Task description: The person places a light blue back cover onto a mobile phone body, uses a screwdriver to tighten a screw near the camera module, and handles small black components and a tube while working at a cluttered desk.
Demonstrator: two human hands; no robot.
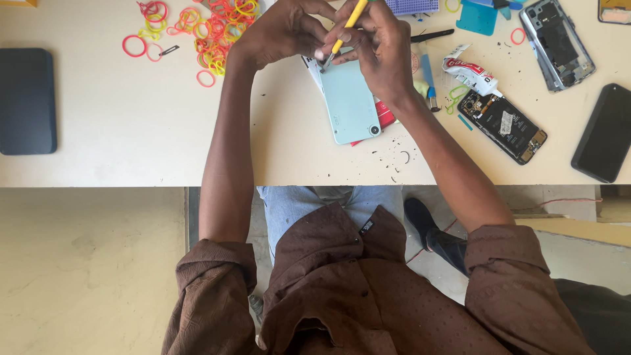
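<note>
While the frame was read from its left edge, a dark tablet [26,100] was seen lying flat on the pale surface [131,144], and a scatter of coloured rubber bands [210,29] was found at the upper left. Just right of these, the left hand [279,29] was curled closed over the top end of the mint-green phone [350,102], which lay back-up at the upper centre, over a red card. Touching it, the right hand [378,49] was closed in a pinch on a yellow-handled tool [345,26], its tip set at the phone's upper left corner. The phone was judged light, stiff and smooth, likely to slide and to scratch or crack if levered hard; it would best be held by its long edges, clear of the lens. Further right, a crumpled glue tube [468,72], an opened phone [503,125], a bare frame [559,43] and a black phone [605,131] were seen.
</note>
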